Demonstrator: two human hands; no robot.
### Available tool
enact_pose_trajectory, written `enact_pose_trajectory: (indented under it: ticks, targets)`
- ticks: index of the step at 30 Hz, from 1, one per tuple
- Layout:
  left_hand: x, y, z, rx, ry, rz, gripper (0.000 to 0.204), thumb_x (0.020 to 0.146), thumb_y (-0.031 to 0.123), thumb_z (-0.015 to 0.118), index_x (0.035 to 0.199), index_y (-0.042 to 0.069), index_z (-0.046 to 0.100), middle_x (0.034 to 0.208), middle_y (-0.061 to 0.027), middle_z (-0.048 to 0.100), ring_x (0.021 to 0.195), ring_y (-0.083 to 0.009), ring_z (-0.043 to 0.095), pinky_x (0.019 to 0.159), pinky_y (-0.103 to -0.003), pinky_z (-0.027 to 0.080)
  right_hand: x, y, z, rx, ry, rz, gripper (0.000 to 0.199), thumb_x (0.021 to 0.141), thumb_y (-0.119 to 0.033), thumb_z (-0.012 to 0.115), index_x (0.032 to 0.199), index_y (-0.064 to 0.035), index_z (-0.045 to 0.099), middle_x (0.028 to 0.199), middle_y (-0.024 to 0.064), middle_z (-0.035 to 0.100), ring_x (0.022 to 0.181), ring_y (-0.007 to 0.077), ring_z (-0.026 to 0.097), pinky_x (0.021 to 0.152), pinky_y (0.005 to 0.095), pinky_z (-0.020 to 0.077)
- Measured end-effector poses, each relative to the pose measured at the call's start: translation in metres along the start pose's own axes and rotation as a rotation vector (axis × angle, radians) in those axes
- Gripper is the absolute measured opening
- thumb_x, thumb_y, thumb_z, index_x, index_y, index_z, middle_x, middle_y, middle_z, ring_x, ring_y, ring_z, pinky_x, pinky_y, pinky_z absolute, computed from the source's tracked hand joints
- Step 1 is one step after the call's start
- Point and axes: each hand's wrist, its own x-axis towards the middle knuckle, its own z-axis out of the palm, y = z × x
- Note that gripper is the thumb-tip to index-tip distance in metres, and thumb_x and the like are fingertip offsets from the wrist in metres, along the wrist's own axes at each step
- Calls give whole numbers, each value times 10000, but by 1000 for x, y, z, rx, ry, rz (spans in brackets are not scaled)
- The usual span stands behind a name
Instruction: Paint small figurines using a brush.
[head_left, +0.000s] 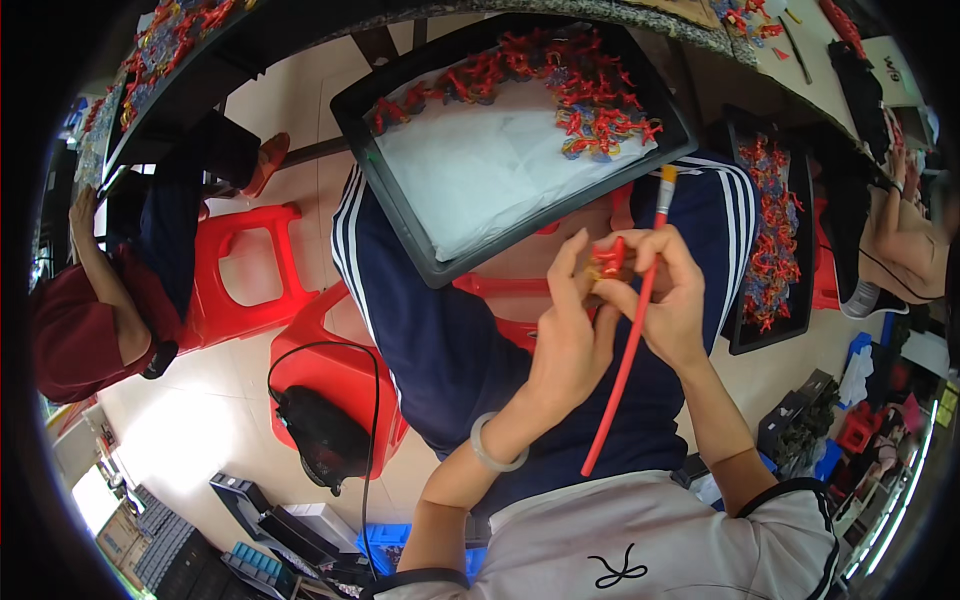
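Note:
Between my hands, above my lap, is a small red figurine (612, 256) with some yellow on its lower part. My left hand (570, 345) pinches it from the left side. A paintbrush (622, 372) with a long red handle runs through my right hand (672, 305), its yellowish bristles pointing up and away. Fingertips of my right hand also come up to the figurine; whether they grip it too cannot be made out. Beyond my hands, a black tray (395, 215) rests across my knees. Many red, blue and yellow figurines (600, 90) lie on its white paper (460, 170).
A second black tray (765, 335) of similar figurines stands to my right. Red plastic stools (245, 265) are at the left, one carrying a black bag (322, 430) with a cable. Co-workers sit on both sides. A speckled worktop edge (690, 38) runs along the far side.

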Motion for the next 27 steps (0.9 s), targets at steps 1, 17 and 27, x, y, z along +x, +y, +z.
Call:
enact_pose_trajectory:
  ticks: [1, 17, 27]
  targets:
    - [4, -1, 14, -91, -29, -13, 667, 844, -70, 592, 1374, -2, 193, 1051, -259, 631, 905, -394, 669, 718, -430, 546, -6, 1, -9, 101, 124, 38, 386, 761, 33, 747, 901, -65, 402, 1106, 164, 599, 994, 180, 614, 873, 296, 503]
    - [204, -151, 27, 814, -263, 27, 381, 711, 69, 753, 1072, 61, 629, 1023, -215, 612, 960, -369, 601, 840, -448, 480, -76, 1, -186, -445, 859, -67, 269, 945, -140, 560, 737, -64, 409, 972, 165, 686, 938, 178, 613, 915, 313, 437]
    - [122, -28, -26, -105, -248, -73, 155, 899, 28, 580, 1048, -9, 558, 905, -70, 626, 814, -127, 603, 714, -274, 498, 1, 10, -61, 161, 374, -39, 267, 854, 47, 612, 813, -74, 378, 1087, 191, 647, 889, 146, 608, 837, 265, 473]
